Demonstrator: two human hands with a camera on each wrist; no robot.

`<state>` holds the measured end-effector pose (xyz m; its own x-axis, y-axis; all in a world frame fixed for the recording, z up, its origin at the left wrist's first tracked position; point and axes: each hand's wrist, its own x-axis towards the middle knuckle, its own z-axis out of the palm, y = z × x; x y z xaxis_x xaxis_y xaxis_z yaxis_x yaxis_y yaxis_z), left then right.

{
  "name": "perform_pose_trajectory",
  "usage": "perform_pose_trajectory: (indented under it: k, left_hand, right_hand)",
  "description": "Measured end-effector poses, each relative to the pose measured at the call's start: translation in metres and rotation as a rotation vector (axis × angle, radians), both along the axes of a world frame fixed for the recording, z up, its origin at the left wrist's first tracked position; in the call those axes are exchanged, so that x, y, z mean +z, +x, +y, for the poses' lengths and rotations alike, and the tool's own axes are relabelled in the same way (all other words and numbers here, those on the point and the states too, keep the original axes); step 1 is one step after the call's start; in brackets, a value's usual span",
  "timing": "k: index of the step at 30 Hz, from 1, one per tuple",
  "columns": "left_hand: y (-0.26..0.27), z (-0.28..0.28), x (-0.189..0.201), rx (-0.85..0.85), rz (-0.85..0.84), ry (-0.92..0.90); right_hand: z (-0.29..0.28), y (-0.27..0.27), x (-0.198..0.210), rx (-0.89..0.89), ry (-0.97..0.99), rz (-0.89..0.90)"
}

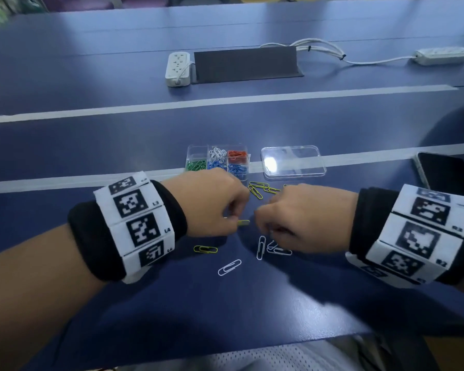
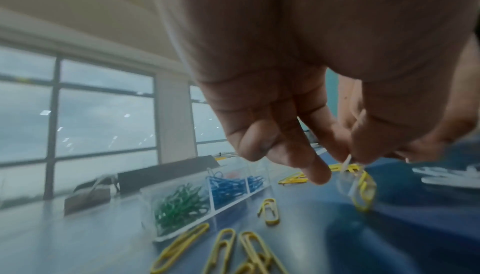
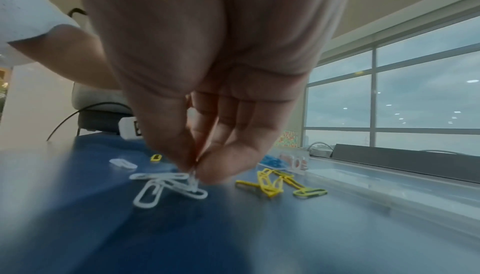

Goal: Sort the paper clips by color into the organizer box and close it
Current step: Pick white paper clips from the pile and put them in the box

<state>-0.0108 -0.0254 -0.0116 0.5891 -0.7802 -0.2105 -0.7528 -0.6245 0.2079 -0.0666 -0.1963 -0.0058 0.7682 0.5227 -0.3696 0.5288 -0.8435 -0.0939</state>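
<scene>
The clear organizer box (image 1: 197, 152) stands open, holding green, white, orange and blue clips; in the left wrist view the organizer box (image 2: 166, 235) shows green and blue ones. Its clear lid (image 1: 294, 162) lies to its right. My left hand (image 1: 232, 218) pinches a yellow paper clip (image 1: 243, 222), which dangles from the left hand (image 2: 348, 160) as the yellow clip (image 2: 365, 193). My right hand (image 1: 263, 228) is curled low over white clips (image 1: 261, 247); in the right wrist view the right hand (image 3: 194, 169) pinches a white paper clip (image 3: 193, 180) on a small white heap (image 3: 153, 192).
Loose yellow clips (image 1: 260, 189) lie just in front of the box, one more (image 1: 205, 249) under my left wrist, and a white clip (image 1: 229, 267) nearer me. A dark phone (image 1: 445, 174) lies at the right. Power strips (image 1: 178, 68) and a grey panel (image 1: 245, 64) sit far back.
</scene>
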Motion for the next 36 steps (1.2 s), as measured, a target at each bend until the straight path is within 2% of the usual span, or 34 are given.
perform_pose_trajectory:
  k: [5,9,12,18,27,31,36]
  left_hand:
    - [-0.014,0.003,0.006,-0.031,0.000,0.050]
    - [-0.034,0.003,0.000,-0.046,0.077,0.192]
    - [-0.040,-0.001,-0.004,-0.036,0.060,0.206]
    - [-0.042,-0.003,-0.003,-0.027,0.040,0.286]
    - [-0.048,-0.001,-0.001,-0.004,-0.023,0.227]
    - [-0.046,0.001,-0.002,0.075,0.042,0.190]
    - [-0.018,0.009,0.013,0.249,0.030,0.022]
  right_hand:
    - [0.002,-0.005,-0.004,0.093,-0.114,0.076]
    - [0.002,-0.003,-0.007,0.122,-0.117,0.050]
    - [0.000,-0.003,-0.005,0.120,-0.091,0.036]
    - [0.000,-0.006,-0.003,0.045,-0.091,-0.004]
    - [0.010,-0.003,0.002,-0.068,-0.136,-0.048]
    - [0.019,0.020,0.010,-0.199,-0.055,-0.080]
    - [0.028,0.077,0.022,-0.433,0.223,-0.150]
